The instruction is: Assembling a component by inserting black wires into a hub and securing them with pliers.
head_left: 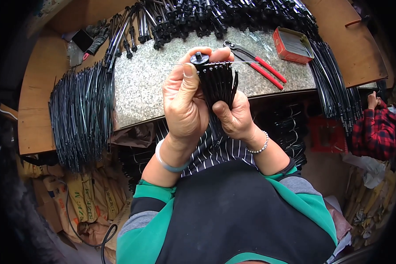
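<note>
Between the fingers and thumb of my left hand (185, 97) sits a round black plastic hub (199, 58) with a short stub on top. My right hand (236, 116) is closed round a fanned bundle of thin black umbrella ribs (217, 83), its thumb pressing on the near side. The rib ends line up in a row beside the hub, and a thin straight wire (246, 62) runs along that row, sticking out on both sides. Both hands are raised over the near edge of the speckled worktop (138, 88). The lower part of the bundle is mostly hidden behind my right hand.
Red-handled pliers (268, 72) lie right of my hands, near a red tin (292, 45) of thin wires. Black rods with hubs (185, 15) heap along the back. Rib bundles (81, 114) hang at the left edge. Another person's checked sleeve (374, 134) shows far right.
</note>
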### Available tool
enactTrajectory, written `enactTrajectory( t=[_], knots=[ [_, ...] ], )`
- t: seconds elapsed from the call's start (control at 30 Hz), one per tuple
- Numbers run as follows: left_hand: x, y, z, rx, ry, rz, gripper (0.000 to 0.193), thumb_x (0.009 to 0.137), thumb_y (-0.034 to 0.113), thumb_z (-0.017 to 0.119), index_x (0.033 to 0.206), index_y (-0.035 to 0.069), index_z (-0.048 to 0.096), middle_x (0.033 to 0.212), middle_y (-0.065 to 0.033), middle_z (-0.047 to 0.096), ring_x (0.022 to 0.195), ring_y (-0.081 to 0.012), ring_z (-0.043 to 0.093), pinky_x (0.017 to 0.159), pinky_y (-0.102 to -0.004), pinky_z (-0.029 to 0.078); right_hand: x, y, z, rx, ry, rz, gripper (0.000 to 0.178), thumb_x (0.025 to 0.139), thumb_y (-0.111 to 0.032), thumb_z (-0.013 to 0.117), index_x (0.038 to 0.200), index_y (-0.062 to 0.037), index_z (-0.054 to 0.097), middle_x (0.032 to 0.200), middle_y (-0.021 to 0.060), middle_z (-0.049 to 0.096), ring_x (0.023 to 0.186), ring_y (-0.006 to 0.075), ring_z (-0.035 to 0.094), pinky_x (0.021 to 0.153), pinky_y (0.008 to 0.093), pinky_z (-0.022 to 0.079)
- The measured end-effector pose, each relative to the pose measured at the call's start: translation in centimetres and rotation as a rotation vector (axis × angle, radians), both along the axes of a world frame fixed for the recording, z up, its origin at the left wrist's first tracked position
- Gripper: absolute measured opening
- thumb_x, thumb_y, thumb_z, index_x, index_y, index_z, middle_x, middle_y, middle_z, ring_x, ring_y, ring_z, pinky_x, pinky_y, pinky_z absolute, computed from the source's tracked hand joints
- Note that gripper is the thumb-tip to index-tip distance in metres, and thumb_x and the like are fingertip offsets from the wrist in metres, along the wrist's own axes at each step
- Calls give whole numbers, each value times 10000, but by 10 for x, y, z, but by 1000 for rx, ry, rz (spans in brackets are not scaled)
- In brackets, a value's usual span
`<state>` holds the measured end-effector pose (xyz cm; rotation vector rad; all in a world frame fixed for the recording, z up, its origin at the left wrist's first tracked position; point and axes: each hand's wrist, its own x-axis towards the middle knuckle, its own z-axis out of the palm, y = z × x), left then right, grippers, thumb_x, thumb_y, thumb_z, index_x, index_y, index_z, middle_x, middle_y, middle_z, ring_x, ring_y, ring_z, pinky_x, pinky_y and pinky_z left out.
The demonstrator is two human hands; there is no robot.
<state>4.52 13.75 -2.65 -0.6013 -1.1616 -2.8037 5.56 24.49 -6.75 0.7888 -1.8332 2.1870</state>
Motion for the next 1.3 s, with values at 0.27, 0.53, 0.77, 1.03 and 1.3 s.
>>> enactTrajectory(
  t=[0.27, 0.53, 0.77, 1.03, 1.3],
  knots=[
    [4, 0, -1, 5, -7, -6, 390, 940, 275, 419, 1192, -23, 417, 1210, -233, 491, 1136, -341, 486, 933, -381, 444, 1, 1, 1, -23, -65, 35, 451, 906, -385, 495, 1111, 15, 532, 905, 96, 608, 836, 132, 548, 733, 274, 444],
    [1, 2, -2, 17, 8, -1, 378, 942, 286, 410, 1175, -10, 436, 1240, -223, 471, 1188, -337, 438, 950, -367, 431, -2, -3, -4, -42, -45, 36, 421, 915, -357, 486, 1109, 14, 534, 938, 118, 621, 860, 152, 569, 743, 285, 449],
    [3, 7, -3, 86, -9, 112, 355, 941, 266, 433, 1131, -30, 480, 1209, -210, 511, 1142, -267, 490, 931, -330, 421, -3, -5, -5, 86, 22, -80, 417, 924, -347, 470, 1118, 18, 526, 949, 118, 621, 881, 149, 567, 751, 286, 450],
    [-2, 5, 1, 118, -34, 21, 337, 941, 250, 439, 1110, -35, 501, 1199, -205, 517, 1133, -260, 491, 917, -311, 422, -6, -3, -4, 37, -82, 48, 443, 930, -366, 444, 1129, 23, 513, 930, 138, 622, 890, 179, 595, 751, 294, 452],
    [-13, 3, -2, -91, -197, 106, 321, 911, 233, 528, 1085, -36, 526, 884, -50, 615, 769, -90, 585, 708, -194, 476, -6, -14, -18, 43, 34, -262, 350, 913, -310, 499, 1066, 2, 536, 837, 142, 632, 737, 234, 637, 634, 299, 477]
  ],
)
